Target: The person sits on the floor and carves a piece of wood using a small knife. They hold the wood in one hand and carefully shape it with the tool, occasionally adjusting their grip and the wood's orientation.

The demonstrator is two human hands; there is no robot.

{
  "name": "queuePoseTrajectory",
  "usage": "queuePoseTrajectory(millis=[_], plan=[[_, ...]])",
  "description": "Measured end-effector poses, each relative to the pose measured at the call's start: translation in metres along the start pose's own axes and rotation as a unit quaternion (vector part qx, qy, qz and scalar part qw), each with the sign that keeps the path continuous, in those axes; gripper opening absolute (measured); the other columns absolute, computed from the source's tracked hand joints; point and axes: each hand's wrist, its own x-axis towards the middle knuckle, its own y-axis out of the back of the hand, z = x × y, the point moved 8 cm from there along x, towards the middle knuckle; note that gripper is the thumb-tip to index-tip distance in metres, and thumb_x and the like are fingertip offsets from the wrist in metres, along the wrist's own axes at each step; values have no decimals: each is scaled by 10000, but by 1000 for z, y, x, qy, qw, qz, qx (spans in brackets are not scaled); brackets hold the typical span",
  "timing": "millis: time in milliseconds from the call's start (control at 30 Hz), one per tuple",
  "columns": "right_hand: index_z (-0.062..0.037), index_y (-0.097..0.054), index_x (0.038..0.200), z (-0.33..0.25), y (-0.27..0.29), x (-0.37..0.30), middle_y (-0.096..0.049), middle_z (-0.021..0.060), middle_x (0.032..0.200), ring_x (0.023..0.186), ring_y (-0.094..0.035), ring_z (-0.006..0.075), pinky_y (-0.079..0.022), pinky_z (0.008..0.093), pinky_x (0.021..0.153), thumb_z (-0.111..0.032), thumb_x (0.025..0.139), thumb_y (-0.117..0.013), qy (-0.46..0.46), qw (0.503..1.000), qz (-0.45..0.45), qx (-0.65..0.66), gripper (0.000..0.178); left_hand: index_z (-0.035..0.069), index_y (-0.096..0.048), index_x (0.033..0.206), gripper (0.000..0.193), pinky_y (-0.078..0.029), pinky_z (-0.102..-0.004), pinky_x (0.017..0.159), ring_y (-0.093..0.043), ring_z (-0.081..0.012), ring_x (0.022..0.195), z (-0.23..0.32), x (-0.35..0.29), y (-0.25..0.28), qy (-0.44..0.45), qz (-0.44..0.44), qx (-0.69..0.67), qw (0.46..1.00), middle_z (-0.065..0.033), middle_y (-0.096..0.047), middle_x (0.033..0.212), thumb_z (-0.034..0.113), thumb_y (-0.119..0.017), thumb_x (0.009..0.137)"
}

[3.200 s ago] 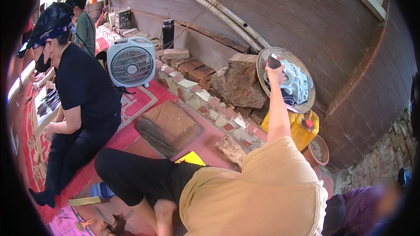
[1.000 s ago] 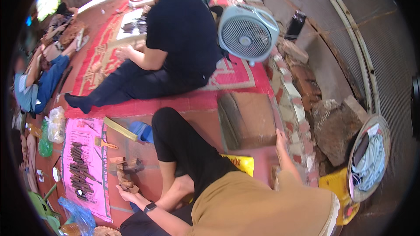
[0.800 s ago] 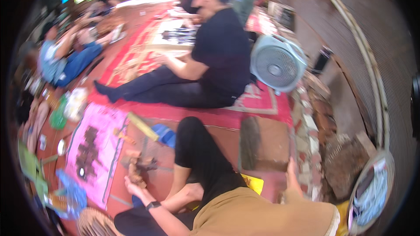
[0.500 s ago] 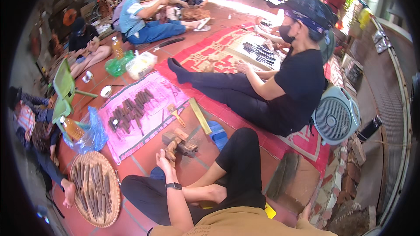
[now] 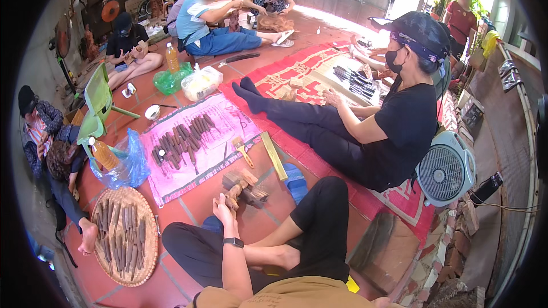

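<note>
My left hand, with a dark band on its wrist, is closed around a brown carved wooden piece. The piece is in front of dark wood blocks on the tiled floor, just beyond my crossed legs; I cannot tell whether they touch. At the lower edge, only a bit of my right hand shows beside my brown shirt, and its fingers are hidden. A wide brush and a long yellowish wooden strip lie beyond the blocks.
A pink cloth bears several dark sticks. More lie in a round woven tray at left, near a blue plastic bag. A masked person sits at right on a red mat, near a fan. Others sit farther back.
The whole view has shifted slightly. My right hand has moved down and left toward the lower edge. My left hand still grips the carved wooden piece.
</note>
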Motion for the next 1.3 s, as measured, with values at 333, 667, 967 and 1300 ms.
queuePoseTrajectory(millis=[333, 667, 967, 1300], plan=[[108, -594, 1209, -2, -2, -24, -590, 295, 1245, 1122, -587, 436, -466, 473, 968, -393, 999, -460, 22, 998, 41, -31, 560, -7, -589, 1117, 264, -466, -298, 683, -582, -142, 773, -3, 7, -1, -57, 55, 25, 997, -42, -615, 885, 166, -684, 942], [116, -672, 1110, -10, -7, -7, -645, 340, 1146, 1039, -630, 489, -499, 507, 912, -338, 1003, -438, 10, 986, 144, -80, 522, -99, -625, 1112, 374, -540, -388, 777, -647, -267, 897, -10, 48, 34, 31, -8, 46, 998, -180, -642, 1059, 235, -670, 951], [115, -669, 1123, -35, 35, -73, -628, 356, 1172, 1121, -600, 484, -461, 514, 983, -347, 993, -440, -30, 982, 184, -26, 532, -53, -631, 1064, 355, -484, -341, 785, -592, -202, 848, 12, 10, -4, 5, -14, 95, 995, -99, -614, 984, 279, -680, 949], [126, -640, 1186, -31, 29, 8, -625, 339, 1217, 1207, -572, 448, -416, 505, 1044, -390, 962, -465, 34, 996, -5, -83, 590, -58, -631, 1119, 394, -489, -336, 838, -608, -208, 948, 2, 14, -6, -15, -9, 108, 994, -116, -629, 1076, 314, -617, 992]])
